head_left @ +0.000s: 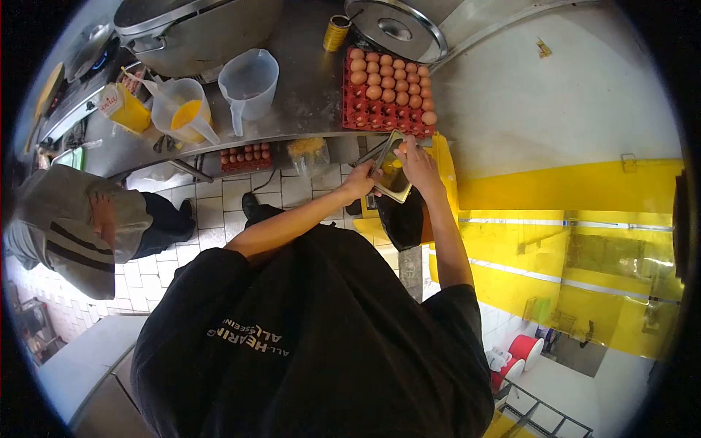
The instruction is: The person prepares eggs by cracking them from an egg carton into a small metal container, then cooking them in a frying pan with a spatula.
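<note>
My left hand (360,181) is closed on the near-left side of a small rectangular metal pan (401,198), just in front of the counter edge. A brown egg (402,147) shows at the fingertips of my right hand (418,164), which is closed on it over the pan. Something yellowish lies inside the pan, partly hidden by my hands. Beyond them a red egg tray (355,115) sits on the counter. Its far rows hold several brown eggs, while most cups along its near side are bare.
Left on the counter stand a jug with yellow liquid (188,117), a clear jug (250,84), a yellow carton (125,108) and a big pot (197,36). A can (336,33) and metal lid (396,29) lie behind the tray. Another person (80,223) stands at left. Below hangs a black bag (401,223).
</note>
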